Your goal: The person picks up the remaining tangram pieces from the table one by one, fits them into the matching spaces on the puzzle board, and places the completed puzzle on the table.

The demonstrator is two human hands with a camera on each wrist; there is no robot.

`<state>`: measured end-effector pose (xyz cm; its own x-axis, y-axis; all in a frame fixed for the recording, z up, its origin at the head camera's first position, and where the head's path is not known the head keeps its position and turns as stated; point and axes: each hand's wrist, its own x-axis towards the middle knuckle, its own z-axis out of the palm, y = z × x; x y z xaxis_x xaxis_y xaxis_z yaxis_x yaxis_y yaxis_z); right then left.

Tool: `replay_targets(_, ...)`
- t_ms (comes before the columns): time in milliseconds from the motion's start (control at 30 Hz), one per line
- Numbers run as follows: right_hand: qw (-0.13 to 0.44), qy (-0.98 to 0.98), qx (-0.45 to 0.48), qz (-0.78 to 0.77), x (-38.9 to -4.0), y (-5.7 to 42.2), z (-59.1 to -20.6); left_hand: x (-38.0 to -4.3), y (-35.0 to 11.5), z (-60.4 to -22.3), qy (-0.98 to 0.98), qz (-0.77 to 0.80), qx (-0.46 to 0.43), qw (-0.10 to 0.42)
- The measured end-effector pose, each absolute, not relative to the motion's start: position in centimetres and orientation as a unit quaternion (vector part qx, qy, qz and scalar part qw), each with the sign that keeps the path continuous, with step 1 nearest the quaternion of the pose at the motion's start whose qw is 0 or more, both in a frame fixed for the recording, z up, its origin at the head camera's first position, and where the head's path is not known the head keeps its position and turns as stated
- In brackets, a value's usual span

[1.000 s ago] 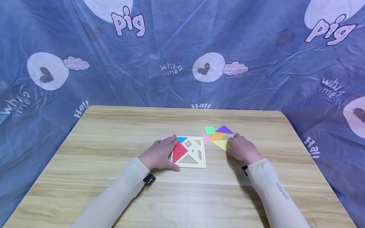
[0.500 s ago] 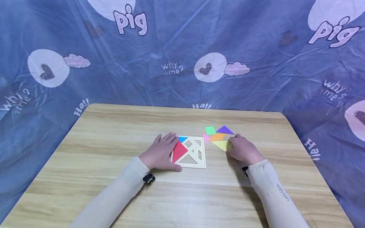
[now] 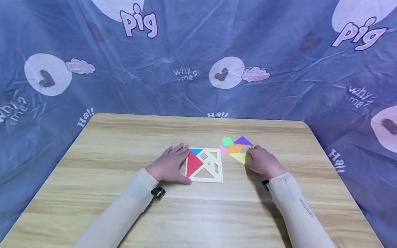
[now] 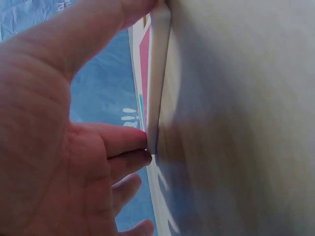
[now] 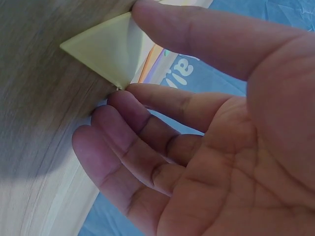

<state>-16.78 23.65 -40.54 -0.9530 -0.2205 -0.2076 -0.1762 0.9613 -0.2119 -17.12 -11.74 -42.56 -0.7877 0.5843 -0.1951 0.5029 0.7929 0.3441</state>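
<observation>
Left sleeve [image 3: 114, 217]: pale cloth down to the wrist, where a small black device [image 3: 158, 193] sits
Left hand [image 3: 169, 165]: spread wide along the left side of the pale cut-out board [image 3: 221, 172], thumb at its near left corner, fingertips at its far left one, touching the edge rather than wrapping it
Red triangle [image 3: 193, 164]: in the left part of the board, one corner aimed at the middle
Blue triangle [image 3: 196, 151]: in the board too, along the far edge, just beside the red piece
Cut-outs: the rest of the board is bare, the wooden table [image 3: 198, 213] showing through its gaps
Pink triangle [image 3: 222, 150]: just beside the board's far right corner; cannot tell whether they touch
Green square [image 3: 227, 141]: on the table, beyond the pink piece
Orange parallelogram [image 3: 234, 148]: between the green and yellow pieces
Purple triangle [image 3: 243, 140]: right of the green square, farther back than the orange piece
Yellow triangle [image 3: 238, 156]: nearest the person among the loose pieces, right of the board; cannot tell whether it lies flat or is slightly raised
Right hand [image 3: 264, 162]: narrow grip, pinching the yellow piece between thumb and forefinger, the other fingers bent below
</observation>
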Motion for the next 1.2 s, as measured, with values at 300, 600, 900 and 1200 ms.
replay_targets(300, 0.124, 0.979, -0.094, -0.129, -16.9, 23.8, -40.4, -16.9, -11.0, -42.6, 0.942, 0.116, 0.289, 0.129)
replay_targets(600, 0.147, 0.973, -0.081, -0.159, -16.5, 23.9, -40.3, -16.4, -10.9, -42.7, 0.939, 0.12, 0.292, 0.138)
replay_targets(900, 0.137, 0.973, -0.08, -0.167, -16.4, 24.1, -40.6, -16.2, -10.6, -42.9, 0.941, 0.118, 0.286, 0.137)
replay_targets(1200, 0.14, 0.969, -0.082, -0.185, -16.4, 24.4, -40.6, -16.0, -10.5, -43.1, 0.941, 0.123, 0.283, 0.136)
